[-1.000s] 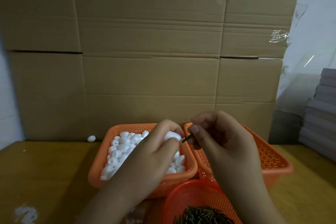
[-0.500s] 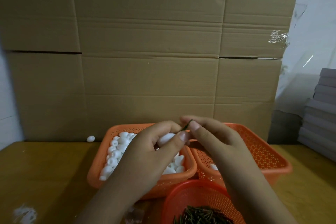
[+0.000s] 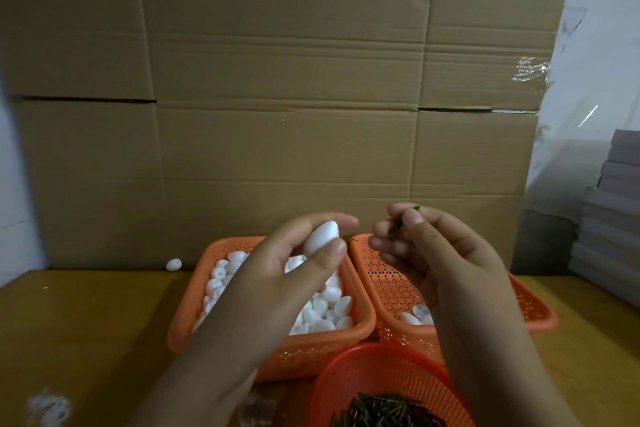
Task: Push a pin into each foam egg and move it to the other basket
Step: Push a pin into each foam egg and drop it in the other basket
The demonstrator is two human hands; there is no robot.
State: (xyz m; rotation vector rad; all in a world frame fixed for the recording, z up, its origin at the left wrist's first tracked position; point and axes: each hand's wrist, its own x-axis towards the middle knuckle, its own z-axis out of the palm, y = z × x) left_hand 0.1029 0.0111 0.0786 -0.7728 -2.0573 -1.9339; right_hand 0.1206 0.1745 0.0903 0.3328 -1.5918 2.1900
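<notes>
The two hands have moved apart — half a second ago they touched, with the pin at the egg. Behind both hands stands a big cardboard wall (image 3: 277,80). Under the left hand (image 3: 277,274) sits the full basket (image 3: 194,308) of eggs; under the right hand (image 3: 446,253), the other basket (image 3: 391,284). The left hand grips a foam egg (image 3: 320,236) between thumb and fingers. The right hand pinches a green pin (image 3: 398,226) — just right of the egg, not touching. Nearer, below the right wrist, is a red bowl (image 3: 363,378) of pins.

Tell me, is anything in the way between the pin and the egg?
Nothing visible is. The left hand holds the foam egg up above the full basket, and the right hand pinches the green pin beside it. Only open air lies between pin and egg.
</notes>
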